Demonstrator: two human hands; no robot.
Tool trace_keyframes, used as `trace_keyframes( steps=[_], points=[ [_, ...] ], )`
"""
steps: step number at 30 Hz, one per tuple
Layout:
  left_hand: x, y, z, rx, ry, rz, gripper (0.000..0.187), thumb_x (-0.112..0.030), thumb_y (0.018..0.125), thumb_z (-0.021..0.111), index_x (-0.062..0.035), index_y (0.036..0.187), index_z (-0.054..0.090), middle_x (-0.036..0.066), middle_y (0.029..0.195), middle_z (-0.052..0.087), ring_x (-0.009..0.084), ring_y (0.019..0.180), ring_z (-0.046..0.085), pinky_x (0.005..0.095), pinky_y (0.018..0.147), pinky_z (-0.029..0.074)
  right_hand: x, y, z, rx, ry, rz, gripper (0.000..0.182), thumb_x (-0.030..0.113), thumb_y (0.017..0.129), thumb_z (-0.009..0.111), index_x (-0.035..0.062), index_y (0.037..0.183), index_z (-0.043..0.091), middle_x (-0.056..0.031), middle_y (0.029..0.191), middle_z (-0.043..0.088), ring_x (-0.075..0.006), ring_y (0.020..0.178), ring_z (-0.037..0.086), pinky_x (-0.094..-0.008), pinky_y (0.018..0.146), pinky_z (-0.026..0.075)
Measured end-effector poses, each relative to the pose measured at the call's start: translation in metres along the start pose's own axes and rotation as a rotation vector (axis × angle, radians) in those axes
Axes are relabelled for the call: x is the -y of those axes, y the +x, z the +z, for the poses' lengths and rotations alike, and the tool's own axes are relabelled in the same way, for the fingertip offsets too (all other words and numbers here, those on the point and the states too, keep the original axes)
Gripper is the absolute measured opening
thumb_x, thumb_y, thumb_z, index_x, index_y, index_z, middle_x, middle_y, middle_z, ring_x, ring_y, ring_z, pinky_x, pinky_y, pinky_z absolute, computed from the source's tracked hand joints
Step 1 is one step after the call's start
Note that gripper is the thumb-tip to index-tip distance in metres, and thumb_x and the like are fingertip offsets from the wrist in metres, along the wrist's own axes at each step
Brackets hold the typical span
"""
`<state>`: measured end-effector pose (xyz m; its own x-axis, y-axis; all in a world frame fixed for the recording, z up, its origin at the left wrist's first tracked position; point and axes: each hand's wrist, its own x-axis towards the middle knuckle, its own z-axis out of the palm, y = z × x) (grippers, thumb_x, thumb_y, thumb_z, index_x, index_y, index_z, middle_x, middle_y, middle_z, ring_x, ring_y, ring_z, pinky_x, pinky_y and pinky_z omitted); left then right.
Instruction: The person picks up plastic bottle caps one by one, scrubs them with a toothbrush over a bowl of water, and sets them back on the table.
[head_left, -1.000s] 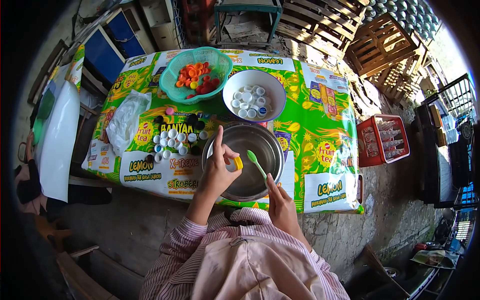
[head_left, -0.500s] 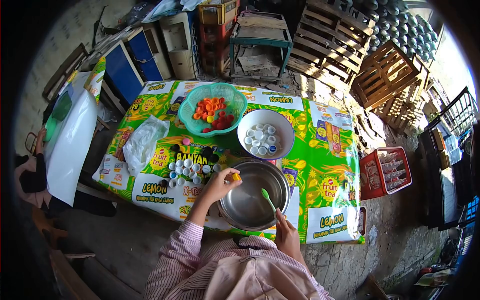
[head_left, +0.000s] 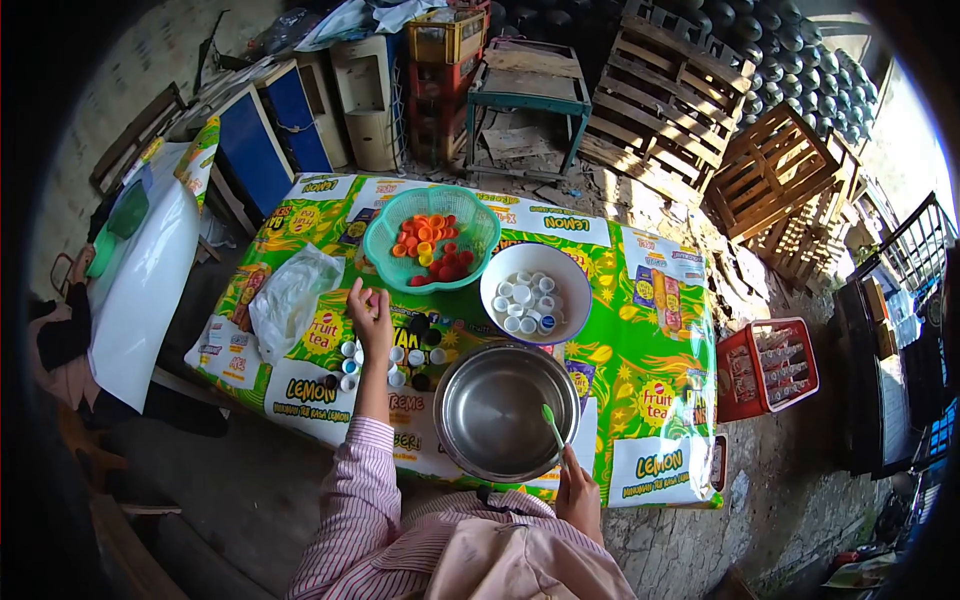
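Observation:
My left hand (head_left: 371, 318) hovers over the table beside the loose caps, its fingers curled; whatever they hold is hidden. White caps (head_left: 397, 355) and black caps (head_left: 432, 337) lie around my wrist. In my right hand (head_left: 577, 497) is a green toothbrush (head_left: 552, 428), its head over the steel bowl (head_left: 468, 452). The bowl holds a shallow shine that may be water. Beyond it, a white enamel bowl (head_left: 575, 335) contains several white caps (head_left: 522, 294). A turquoise basket (head_left: 483, 225) to its left holds orange, red and yellow caps (head_left: 426, 249).
A crumpled clear plastic bag (head_left: 290, 302) lies at the table's left. The table has a green printed cover (head_left: 625, 375). A red crate (head_left: 740, 372) stands on the floor at right. Another person's hand (head_left: 78, 268) shows at far left. Wooden pallets (head_left: 668, 90) lean behind.
My left hand has moved left and away from the steel bowl, and the yellow cap no longer shows in it. A second yellow cap now shows in the basket. The toothbrush stays in my right hand.

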<state>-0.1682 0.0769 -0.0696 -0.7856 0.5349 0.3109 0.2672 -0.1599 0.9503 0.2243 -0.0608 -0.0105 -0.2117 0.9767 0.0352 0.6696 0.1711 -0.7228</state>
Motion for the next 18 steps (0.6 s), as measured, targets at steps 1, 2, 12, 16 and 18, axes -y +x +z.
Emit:
trace_keyframes(
  steps=[1, 2, 12, 16, 18],
  points=[
    [0.0, -0.014, -0.016, -0.02, 0.126, 0.022, 0.045, -0.014, 0.086, 0.06, -0.0044, 0.126, 0.041, 0.012, 0.121, 0.043, 0.0224, 0.103, 0.049, 0.0327, 0.078, 0.046, -0.001, 0.0, 0.001, 0.007, -0.004, -0.006, 0.044, 0.008, 0.088, 0.05, 0.0144, 0.131, 0.044, -0.0213, 0.085, 0.061, -0.0396, 0.069, 0.06, -0.0446, 0.057, 0.046],
    [-0.002, -0.028, -0.032, -0.039, 0.251, 0.044, 0.041, -0.012, 0.085, 0.06, -0.0048, 0.122, 0.044, 0.013, 0.116, 0.045, 0.0236, 0.1, 0.049, 0.0331, 0.076, 0.046, -0.002, 0.0, 0.001, 0.015, -0.01, -0.014, 0.044, 0.008, 0.088, 0.05, 0.0138, 0.131, 0.044, -0.0217, 0.085, 0.061, -0.0398, 0.07, 0.06, -0.0446, 0.057, 0.046],
    [-0.014, -0.088, -0.083, 0.267, 0.852, 0.331, 0.033, -0.017, 0.068, 0.068, -0.0159, 0.101, 0.059, 0.006, 0.113, 0.046, 0.0304, 0.106, 0.043, 0.0453, 0.086, 0.034, 0.007, 0.022, -0.004, 0.143, -0.009, -0.048, 0.047, 0.004, 0.087, 0.05, 0.0104, 0.133, 0.042, -0.0237, 0.094, 0.061, -0.0384, 0.071, 0.061, -0.0424, 0.059, 0.047],
    [-0.01, -0.073, -0.052, 0.326, 0.699, 0.29, 0.025, -0.015, 0.074, 0.066, -0.0126, 0.099, 0.061, 0.007, 0.105, 0.053, 0.0282, 0.102, 0.046, 0.0425, 0.087, 0.036, 0.012, 0.027, -0.001, 0.137, 0.022, -0.125, 0.047, 0.003, 0.087, 0.049, 0.0099, 0.132, 0.042, -0.0226, 0.098, 0.061, -0.0383, 0.073, 0.061, -0.0421, 0.06, 0.048],
    [-0.004, -0.059, -0.033, 0.312, 0.698, 0.296, 0.025, -0.018, 0.072, 0.066, -0.0153, 0.097, 0.061, 0.003, 0.102, 0.053, 0.0243, 0.102, 0.046, 0.0428, 0.084, 0.034, 0.014, 0.027, 0.001, 0.155, 0.021, -0.121, 0.046, 0.003, 0.087, 0.049, 0.0097, 0.132, 0.042, -0.0222, 0.099, 0.061, -0.0384, 0.073, 0.061, -0.0419, 0.06, 0.048]
  ],
)
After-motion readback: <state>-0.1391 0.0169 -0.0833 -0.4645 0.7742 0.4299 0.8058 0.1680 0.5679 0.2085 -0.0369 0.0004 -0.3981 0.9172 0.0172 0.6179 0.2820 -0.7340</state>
